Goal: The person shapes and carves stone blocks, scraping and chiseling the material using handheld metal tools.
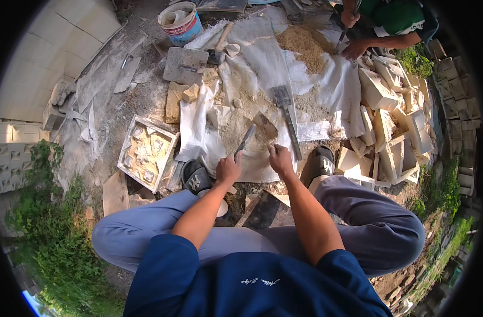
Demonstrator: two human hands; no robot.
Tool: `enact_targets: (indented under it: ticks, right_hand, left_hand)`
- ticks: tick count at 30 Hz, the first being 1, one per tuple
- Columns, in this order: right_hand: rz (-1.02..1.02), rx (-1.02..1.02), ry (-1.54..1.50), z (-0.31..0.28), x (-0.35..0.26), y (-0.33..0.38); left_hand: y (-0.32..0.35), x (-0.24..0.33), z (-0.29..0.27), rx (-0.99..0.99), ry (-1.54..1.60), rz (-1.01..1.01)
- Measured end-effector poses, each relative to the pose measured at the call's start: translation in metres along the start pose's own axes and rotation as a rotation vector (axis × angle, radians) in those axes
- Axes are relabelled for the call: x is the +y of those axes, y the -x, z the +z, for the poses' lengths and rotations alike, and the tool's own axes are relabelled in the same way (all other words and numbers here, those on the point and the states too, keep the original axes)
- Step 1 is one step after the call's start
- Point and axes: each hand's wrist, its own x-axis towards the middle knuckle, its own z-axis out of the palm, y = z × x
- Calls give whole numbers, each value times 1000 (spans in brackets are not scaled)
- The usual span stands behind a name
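Left hand is closed around the handle of a narrow flat blade, its tip angled up into the pale sandy pile heaped on the white sheet between the person's feet. Right hand sits just beside it, fingertips pressed down at the pile's near edge; whether that grip pinches anything, I cannot tell. A wider trowel lies on the sheet just beyond the right hand. To the left, a square mould tray sits on the ground; to the right, cast white blocks are stacked. Further up, a bucket, and another person's hands working a second sandy heap. Risk, as I judge it: blade and bare fingers are close, so a slip could nick them, or scatter loose material off the sheet.
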Motion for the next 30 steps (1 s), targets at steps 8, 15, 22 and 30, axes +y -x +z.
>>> enact_targets:
  ticks: [8,15,22,30]
  right_hand:
    - [3,-67,29,1,-4,2]
    - [-33,0,-3,4,3,-2]
    - [113,-28,-110,4,17,-7]
    - [-1,-2,-3,19,38,-11]
  left_hand:
    - [19,-20,18,-37,-74,174]
    - [5,-13,9,-3,152,209]
    - [7,0,8,-81,61,120]
    - [10,-21,17,-114,-81,103]
